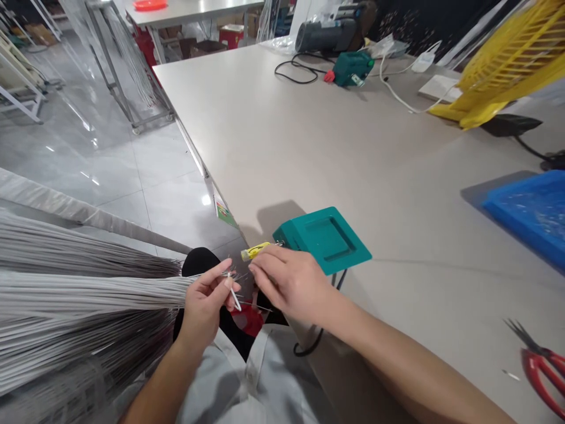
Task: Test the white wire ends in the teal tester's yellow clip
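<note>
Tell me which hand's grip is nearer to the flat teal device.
Right. The right grip is close beside the flat teal device; the left grip is farther left, beyond the edge of the table.

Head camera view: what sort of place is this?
Likely a workshop or assembly floor: bundles of pale strands, a teal device at the edge of the worktable, and red-handled scissors.

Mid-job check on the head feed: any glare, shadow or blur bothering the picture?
Head view: bright reflections on the floor; same view, a soft shadow beside the teal device; head view, the yellow fan looks stretched near the upper right corner; head view, fine tips of the grey strands are hard to separate.
</note>
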The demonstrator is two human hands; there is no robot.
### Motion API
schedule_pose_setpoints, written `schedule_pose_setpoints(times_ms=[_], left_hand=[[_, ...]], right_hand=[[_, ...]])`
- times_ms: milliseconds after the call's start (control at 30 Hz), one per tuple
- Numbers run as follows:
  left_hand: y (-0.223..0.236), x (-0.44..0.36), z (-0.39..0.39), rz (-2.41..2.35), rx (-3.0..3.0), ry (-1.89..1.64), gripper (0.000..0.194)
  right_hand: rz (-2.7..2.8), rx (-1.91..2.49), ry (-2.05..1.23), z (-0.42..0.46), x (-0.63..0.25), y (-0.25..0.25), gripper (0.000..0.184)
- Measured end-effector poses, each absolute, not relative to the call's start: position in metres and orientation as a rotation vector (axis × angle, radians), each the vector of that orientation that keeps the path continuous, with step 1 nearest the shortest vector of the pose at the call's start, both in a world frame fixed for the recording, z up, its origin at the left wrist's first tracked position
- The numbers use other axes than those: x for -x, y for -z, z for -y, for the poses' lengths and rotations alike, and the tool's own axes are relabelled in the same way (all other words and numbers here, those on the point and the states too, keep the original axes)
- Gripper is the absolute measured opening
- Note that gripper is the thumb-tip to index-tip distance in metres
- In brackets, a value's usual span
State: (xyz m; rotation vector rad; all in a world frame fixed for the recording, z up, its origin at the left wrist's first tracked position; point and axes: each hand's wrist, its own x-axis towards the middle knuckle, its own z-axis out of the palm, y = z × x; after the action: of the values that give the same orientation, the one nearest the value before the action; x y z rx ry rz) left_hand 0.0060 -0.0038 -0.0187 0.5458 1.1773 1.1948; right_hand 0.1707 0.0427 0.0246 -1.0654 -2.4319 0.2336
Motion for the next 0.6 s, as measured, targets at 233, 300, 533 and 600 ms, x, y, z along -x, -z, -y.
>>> schedule_pose_setpoints(times_ms=[233, 300, 533, 600], left_hand=[[0.014, -0.010, -0.013, -1.118, -0.502, -1.222, 0.042], [0.015, -0.014, -0.015, -1.096, -0.489, -1.228, 0.040], [0.013, -0.021, -0.020, -1.013, -0.371, -1.234, 0.036], [0.013, -0.023, -0.021, -1.008, -0.344, -1.238, 0.036]], right_hand=[[2.757, 1.152, 0.351, -0.053, -0.185, -0.029, 0.030], [2.818, 1.152, 0.441, -0.056, -0.186, -0.027, 0.033], [2.995, 1.151, 0.405, -0.072, -0.177, -0.031, 0.022], [3.050, 1.158, 0.275, -0.077, -0.175, -0.034, 0.020]])
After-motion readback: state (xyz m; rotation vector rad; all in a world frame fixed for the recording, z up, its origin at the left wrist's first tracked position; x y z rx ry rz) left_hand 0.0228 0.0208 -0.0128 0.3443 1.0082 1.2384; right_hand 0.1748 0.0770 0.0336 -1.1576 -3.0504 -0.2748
